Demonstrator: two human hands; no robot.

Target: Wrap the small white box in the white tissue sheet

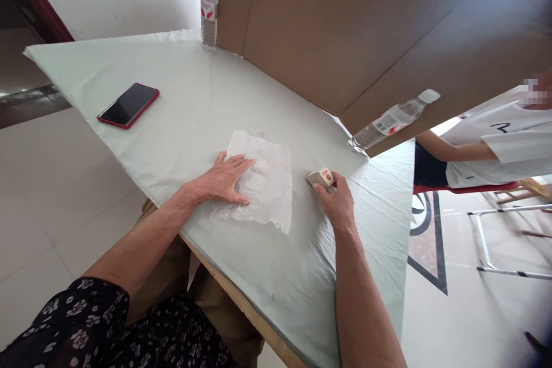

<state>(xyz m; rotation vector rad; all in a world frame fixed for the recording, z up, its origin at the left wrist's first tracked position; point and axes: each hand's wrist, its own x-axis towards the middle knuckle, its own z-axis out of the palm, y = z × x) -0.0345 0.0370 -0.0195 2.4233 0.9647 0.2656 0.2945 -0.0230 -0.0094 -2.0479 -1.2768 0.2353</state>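
A sheet of white bubble wrap (269,184) lies on the pale green cloth of the table. My left hand (226,178) rests palm down on its left part, fingers spread. To the right of the sheet, my right hand (337,198) grips a small box (322,176) with beige and printed sides between thumb and fingers. The box is low over or on the cloth; whether it touches is hard to tell. A gap of cloth separates it from the sheet.
A phone in a red case (129,105) lies at the left on the tablecloth (181,103). Two water bottles (209,8) (392,121) stand along a brown cardboard panel (323,23). Beyond it at the right sits a person in a white shirt (513,138).
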